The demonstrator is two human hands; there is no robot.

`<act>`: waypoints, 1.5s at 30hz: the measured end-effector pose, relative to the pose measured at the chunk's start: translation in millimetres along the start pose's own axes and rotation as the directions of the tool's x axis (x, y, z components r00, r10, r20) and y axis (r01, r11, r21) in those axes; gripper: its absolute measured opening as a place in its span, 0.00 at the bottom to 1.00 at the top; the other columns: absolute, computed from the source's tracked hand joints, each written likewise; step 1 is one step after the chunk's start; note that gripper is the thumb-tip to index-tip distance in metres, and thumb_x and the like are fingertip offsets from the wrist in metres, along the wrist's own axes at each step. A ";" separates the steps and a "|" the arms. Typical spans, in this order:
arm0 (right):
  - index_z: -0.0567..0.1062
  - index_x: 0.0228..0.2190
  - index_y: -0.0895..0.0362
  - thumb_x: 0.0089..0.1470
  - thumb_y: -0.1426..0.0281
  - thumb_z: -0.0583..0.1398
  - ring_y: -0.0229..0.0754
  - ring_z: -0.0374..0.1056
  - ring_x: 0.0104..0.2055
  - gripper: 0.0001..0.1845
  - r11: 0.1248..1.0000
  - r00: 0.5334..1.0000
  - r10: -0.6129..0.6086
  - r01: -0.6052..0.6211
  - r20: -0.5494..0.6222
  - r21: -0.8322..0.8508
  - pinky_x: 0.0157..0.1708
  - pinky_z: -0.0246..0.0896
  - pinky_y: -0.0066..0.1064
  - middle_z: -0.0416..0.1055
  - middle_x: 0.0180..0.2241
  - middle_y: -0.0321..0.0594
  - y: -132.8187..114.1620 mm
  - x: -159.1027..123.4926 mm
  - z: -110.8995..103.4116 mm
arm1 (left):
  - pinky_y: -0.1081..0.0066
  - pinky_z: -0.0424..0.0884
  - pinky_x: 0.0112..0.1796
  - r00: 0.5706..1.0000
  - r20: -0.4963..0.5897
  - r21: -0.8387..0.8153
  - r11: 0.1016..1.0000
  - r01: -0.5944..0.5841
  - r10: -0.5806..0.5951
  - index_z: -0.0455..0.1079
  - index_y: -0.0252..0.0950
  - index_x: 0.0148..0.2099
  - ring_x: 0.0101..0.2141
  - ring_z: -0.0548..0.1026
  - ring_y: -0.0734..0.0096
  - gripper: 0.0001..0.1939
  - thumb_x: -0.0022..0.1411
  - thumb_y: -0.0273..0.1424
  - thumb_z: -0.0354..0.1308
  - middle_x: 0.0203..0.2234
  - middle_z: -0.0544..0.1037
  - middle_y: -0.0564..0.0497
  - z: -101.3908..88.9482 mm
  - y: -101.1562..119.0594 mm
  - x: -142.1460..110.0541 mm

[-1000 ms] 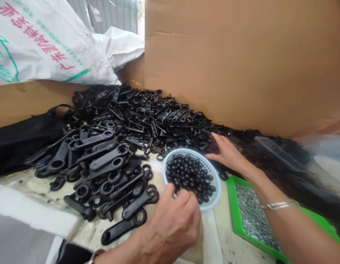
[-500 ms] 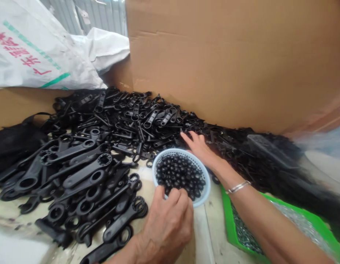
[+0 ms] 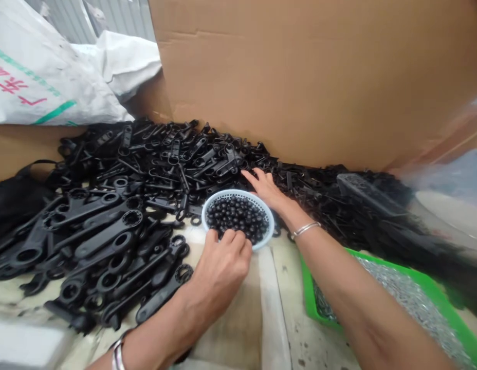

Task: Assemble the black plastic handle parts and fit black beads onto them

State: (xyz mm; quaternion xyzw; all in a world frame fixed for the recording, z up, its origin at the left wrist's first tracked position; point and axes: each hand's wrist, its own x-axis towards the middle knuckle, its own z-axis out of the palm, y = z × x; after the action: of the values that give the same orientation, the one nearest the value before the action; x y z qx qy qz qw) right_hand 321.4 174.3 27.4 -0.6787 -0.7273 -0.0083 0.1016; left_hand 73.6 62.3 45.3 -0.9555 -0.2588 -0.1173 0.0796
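Observation:
A small pale blue basket [image 3: 263,210] full of black beads [image 3: 237,215] stands on the bench. My left hand [image 3: 222,266] rests at its near rim, fingertips curled into the beads; whether it grips one is hidden. My right hand [image 3: 264,187] reaches past the far rim, fingers spread flat on a heap of small black plastic links [image 3: 200,154]. Both wrists wear a silver bangle [image 3: 305,229]. Larger black plastic handles with ring ends [image 3: 107,234] lie left of the basket.
A tall cardboard wall [image 3: 308,77] closes the back. White woven sacks [image 3: 49,77] lie at the back left. A green tray [image 3: 435,298] of small metal parts sits at the right, beside a dark pile under clear plastic [image 3: 377,205]. A black bag [image 3: 15,195] lies far left.
The view has swung right and pulled back, so everything sits further left and smaller. My right hand has reached further into the link pile. My left hand stays at the basket's rim.

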 end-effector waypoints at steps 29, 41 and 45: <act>0.69 0.61 0.53 0.62 0.51 0.54 0.62 0.70 0.54 0.32 0.967 0.951 -0.253 0.248 0.178 0.053 0.52 0.66 0.56 0.72 0.54 0.56 -72.5 -54.4 -7.6 | 0.47 0.65 0.53 0.970 -0.169 -0.128 0.972 -0.197 0.174 0.73 0.27 0.48 0.44 0.75 0.58 0.09 0.71 0.26 0.55 0.44 0.79 0.39 -1.8 -7.9 -153.3; 0.82 0.41 0.56 0.54 0.69 0.62 0.37 0.64 0.24 0.13 0.988 0.998 -0.037 0.029 0.049 0.149 0.29 0.59 0.31 0.73 0.23 0.35 -95.1 -50.9 -20.6 | 0.49 0.65 0.61 0.966 -0.226 -0.207 0.963 -0.172 0.124 0.72 0.28 0.49 0.47 0.76 0.62 0.09 0.71 0.20 0.52 0.44 0.79 0.42 4.1 -3.3 -160.4; 0.82 0.42 0.58 0.55 0.64 0.65 0.34 0.60 0.21 0.15 0.956 0.987 0.145 -0.122 -0.069 0.269 0.24 0.54 0.28 0.71 0.21 0.32 -102.8 -67.0 -50.1 | 0.49 0.63 0.63 0.972 -0.211 -0.254 0.955 -0.153 0.100 0.72 0.30 0.48 0.47 0.77 0.65 0.10 0.72 0.20 0.49 0.43 0.80 0.43 6.1 -2.2 -162.1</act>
State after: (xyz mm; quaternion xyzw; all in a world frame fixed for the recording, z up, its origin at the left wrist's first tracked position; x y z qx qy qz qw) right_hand 230.5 92.7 78.8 -0.7057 -0.6693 0.0655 0.2231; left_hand -62.3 -11.6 -3.3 -0.9560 -0.1693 -0.2391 -0.0180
